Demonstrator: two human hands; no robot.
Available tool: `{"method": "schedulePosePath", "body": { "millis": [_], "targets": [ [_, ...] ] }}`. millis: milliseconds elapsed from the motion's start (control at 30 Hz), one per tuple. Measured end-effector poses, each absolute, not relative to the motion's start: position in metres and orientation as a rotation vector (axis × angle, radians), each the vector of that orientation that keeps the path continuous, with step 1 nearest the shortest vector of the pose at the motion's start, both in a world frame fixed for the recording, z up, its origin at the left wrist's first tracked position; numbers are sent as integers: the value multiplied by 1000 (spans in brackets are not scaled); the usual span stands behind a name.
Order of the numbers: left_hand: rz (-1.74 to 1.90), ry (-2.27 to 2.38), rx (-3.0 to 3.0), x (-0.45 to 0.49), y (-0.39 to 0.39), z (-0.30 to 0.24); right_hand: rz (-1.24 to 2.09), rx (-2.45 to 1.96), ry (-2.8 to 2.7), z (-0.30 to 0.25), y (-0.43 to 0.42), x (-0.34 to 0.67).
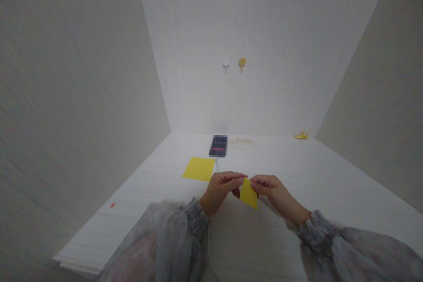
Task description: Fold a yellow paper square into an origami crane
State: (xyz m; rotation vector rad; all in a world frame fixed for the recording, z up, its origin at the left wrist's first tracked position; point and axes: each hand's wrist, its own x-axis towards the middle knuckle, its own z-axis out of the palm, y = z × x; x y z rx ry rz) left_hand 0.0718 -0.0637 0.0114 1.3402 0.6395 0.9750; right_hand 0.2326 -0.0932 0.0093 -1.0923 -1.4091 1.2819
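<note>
Between both hands is a small folded piece of yellow paper (248, 194), held above the white table. My left hand (222, 189), with a ring on one finger, pinches its upper left edge between thumb and fingers. On the other side, my right hand (272, 190) pinches the upper right edge. The paper's lower corner hangs free and points down to the right. A flat yellow square sheet (198, 168) lies on the table just beyond my left hand, its near right corner close to that hand.
A dark phone-like device (218, 146), blurred, lies near the back wall with a pale cable (209, 246) running toward me. A folded yellow paper figure (301, 135) sits at the back right corner. An orange scrap (113, 205) is at left. Two round hooks (242, 62) are on the wall.
</note>
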Motion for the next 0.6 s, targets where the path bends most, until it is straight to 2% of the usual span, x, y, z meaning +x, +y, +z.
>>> {"method": "schedulePosePath", "body": {
  "millis": [600],
  "targets": [
    [932,693,1360,71,-57,5,1396,-1112,-1379,2,-92,234]
  ]
}}
